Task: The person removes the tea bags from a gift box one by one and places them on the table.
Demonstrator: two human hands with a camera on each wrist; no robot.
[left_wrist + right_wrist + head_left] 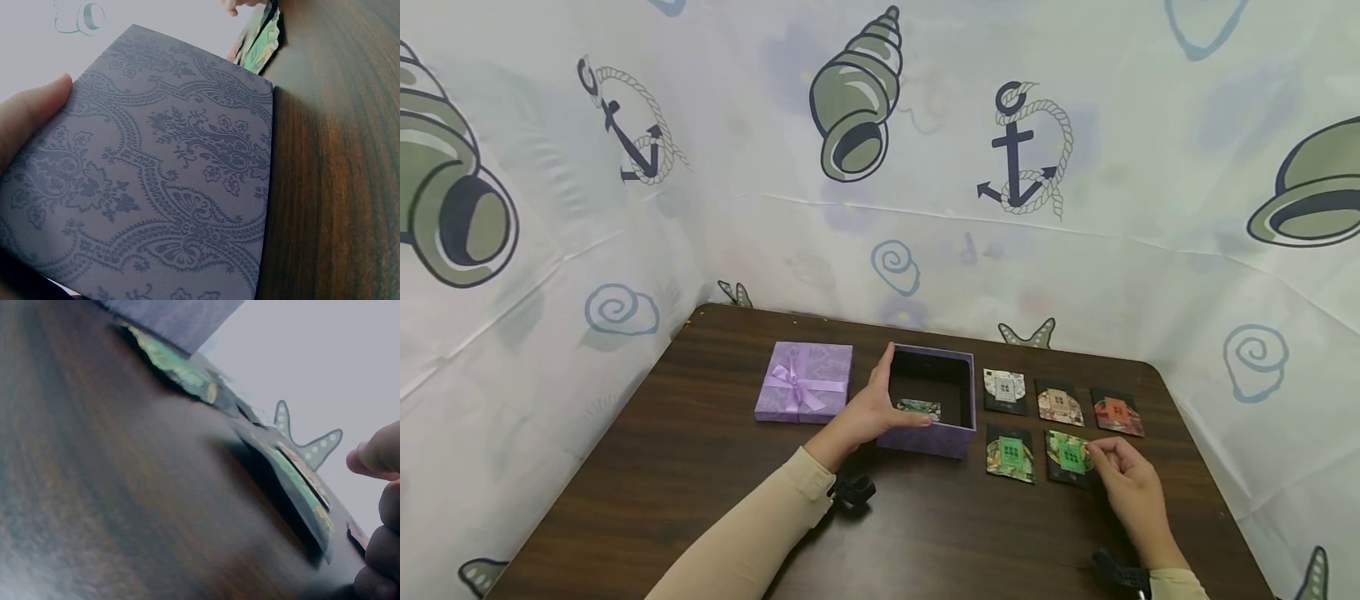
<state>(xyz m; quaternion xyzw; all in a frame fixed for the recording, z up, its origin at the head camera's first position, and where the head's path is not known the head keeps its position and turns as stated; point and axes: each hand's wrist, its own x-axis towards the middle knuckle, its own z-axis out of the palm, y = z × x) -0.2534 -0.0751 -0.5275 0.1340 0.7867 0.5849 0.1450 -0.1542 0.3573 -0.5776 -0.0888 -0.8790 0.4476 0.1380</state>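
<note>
My left hand (pixel 880 408) rests against an uncovered purple box (pixel 925 441), its thumb along the near rim and its straight fingers along the left side. Patterned box wall (pixel 162 156) fills the left wrist view, beside the thumb (pixel 37 112). Inside the box lies a small patterned packet (pixel 919 408), partly covered by the thumb. Over the right edge of a green-labelled sachet (pixel 1066 454) is my right hand (pixel 1127 483). In the right wrist view its loosely bent fingers (pixel 381 453) are apart from that sachet (pixel 294 487).
A lavender lid (pixel 802 382) with a ribbon bow lies left of the box. Right of the box, another green sachet (pixel 1010 454) lies nearer me, with white (pixel 1004 391), beige (pixel 1059 402) and red (pixel 1117 412) sachets behind. A printed cloth backdrop stands behind the wooden table (pixel 692 450).
</note>
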